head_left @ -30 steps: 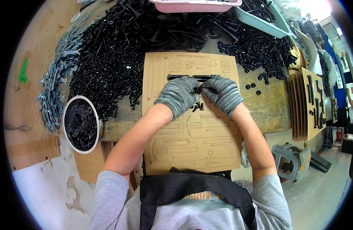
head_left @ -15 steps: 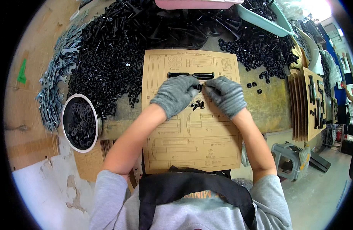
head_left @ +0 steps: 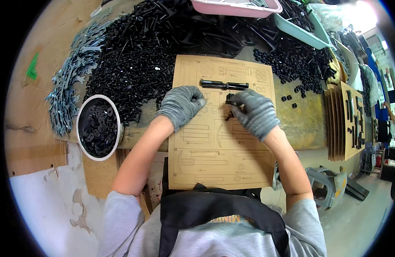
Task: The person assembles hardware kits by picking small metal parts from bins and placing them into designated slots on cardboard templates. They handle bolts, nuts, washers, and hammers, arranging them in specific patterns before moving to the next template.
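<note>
A brown cardboard sheet (head_left: 206, 171) printed with hardware outlines lies in front of me. Two long black bolts (head_left: 224, 84) rest end to end across its upper part. My right hand (head_left: 255, 112), in a grey knit glove, pinches short black bolts (head_left: 229, 99) just below them. Under its fingers, more small bolts (head_left: 229, 115) lie partly hidden on the sheet. My left hand (head_left: 182, 107), gloved alike, is over the sheet's left edge with its fingers curled together; whether anything is between them is hidden.
Left of the sheet spreads a heap of black bolts (head_left: 133, 73), with grey metal wrenches (head_left: 71, 85) beyond. A white-rimmed bowl (head_left: 79, 136) holds black washers. Black nuts (head_left: 287, 64) lie right, below a teal tray (head_left: 300, 33); a pink tray (head_left: 236, 10) is behind. Cardboard panels (head_left: 332, 124) stand far right.
My hands have come apart: the left has moved left, away from the small bolts, while the right stays over them. The whole view has shifted slightly.
</note>
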Motion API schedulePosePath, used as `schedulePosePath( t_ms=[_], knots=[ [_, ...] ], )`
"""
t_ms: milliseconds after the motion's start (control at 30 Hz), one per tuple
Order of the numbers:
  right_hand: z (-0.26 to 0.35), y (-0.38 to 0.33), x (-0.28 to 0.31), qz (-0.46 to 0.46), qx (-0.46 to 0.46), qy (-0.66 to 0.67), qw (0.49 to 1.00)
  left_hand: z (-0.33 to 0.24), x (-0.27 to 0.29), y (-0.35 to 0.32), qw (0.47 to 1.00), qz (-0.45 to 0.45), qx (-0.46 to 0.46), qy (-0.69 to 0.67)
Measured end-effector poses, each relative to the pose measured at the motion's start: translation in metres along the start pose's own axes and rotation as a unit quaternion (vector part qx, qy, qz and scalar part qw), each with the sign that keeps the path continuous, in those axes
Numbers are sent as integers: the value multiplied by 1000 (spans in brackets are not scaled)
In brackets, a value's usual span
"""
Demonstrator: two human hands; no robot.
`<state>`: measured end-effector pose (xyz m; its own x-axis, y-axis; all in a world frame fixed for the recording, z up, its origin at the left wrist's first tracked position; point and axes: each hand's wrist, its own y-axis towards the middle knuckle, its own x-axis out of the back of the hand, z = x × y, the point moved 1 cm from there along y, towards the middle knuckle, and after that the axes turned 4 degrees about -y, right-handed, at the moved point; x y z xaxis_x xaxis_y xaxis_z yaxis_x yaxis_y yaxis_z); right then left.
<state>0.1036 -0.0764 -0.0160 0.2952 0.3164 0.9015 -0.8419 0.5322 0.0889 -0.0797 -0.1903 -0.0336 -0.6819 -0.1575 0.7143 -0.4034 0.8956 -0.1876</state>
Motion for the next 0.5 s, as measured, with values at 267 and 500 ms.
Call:
schedulePosePath(
  t_ms=[267, 500],
  knots=[
    [19, 53, -20, 129, 70, -69, 987, 11, -17, -15, 989, -114, -64, 69],
    [12, 47, -24, 37, 84, -25, 995, 10, -20, -16, 986, -126, -92, 51]
  ],
)
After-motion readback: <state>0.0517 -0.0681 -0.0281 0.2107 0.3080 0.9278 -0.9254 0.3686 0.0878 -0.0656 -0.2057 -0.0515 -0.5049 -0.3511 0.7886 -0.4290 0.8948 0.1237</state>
